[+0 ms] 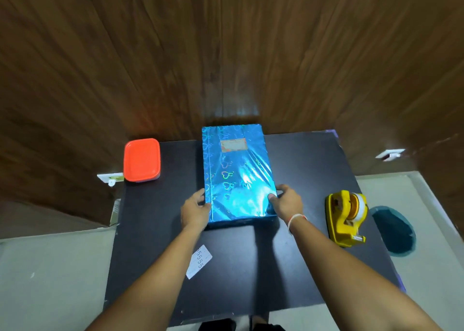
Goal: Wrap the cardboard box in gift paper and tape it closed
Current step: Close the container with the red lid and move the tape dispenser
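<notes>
- On the black tabletop (251,268), centre and toward the far edge: the box (236,172), fully covered in shiny blue gift paper with heart shapes, lying flat, long side running away from the person.
- A small label-like patch (233,145) sits on the top face near the far end; too blurred to read.
- Left hand (195,211) grasps the near left side of the box, thumb at the top edge, other fingers hidden beside the box.
- Right hand (286,202) grasps the near right corner, thumb pressing the top face, fingers curled round the side.
- Both hands touch the box; it rests on the tabletop, not lifted as far as I can tell.
- Tape dispenser (347,217), yellow, stands well to the right of the box, not touched.
- Orange-lidded container (142,159) at the far left corner, apart from the box.
- White slip with digits (199,261) lies near the left forearm.
- Judgement: wrapping looks done or almost done; I see no open flap from here, and the end faces are mostly hidden.
- Handling guess: box likely stiff and light; foil-type paper likely slippery and easy to crease or tear at the corners.
- Best hold: the two long sides, palms flat, away from folded ends and seams; avoid dragging fingers over the top.
</notes>
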